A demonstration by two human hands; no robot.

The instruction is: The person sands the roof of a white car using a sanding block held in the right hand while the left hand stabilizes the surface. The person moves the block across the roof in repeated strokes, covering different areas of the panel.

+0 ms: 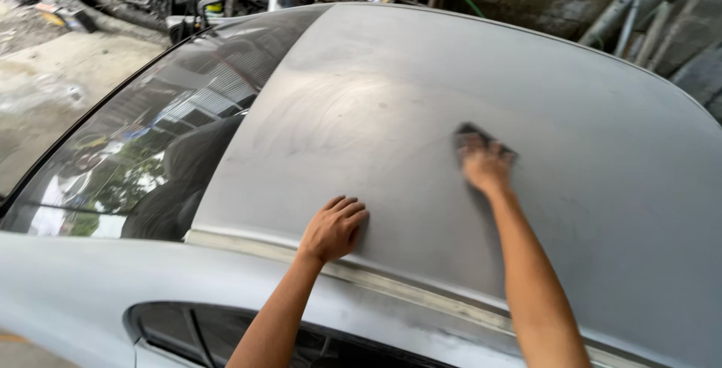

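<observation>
Grey car roof (571, 187): right hand (485, 166) clasps dark sanding pad (470, 136); left hand (332, 229) rests loosely curled.

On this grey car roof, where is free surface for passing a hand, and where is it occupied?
The roof is bare between the windshield edge and the right hand, which presses a dark sanding pad. It is also bare to the right of that hand. Near the side trim strip, the left hand lies flat, so that part is occupied.

Left hand (333, 229) flat, fingers curled, arm extended; right hand (486, 166) pressed palm-down, blurred, arm outstretched
</observation>
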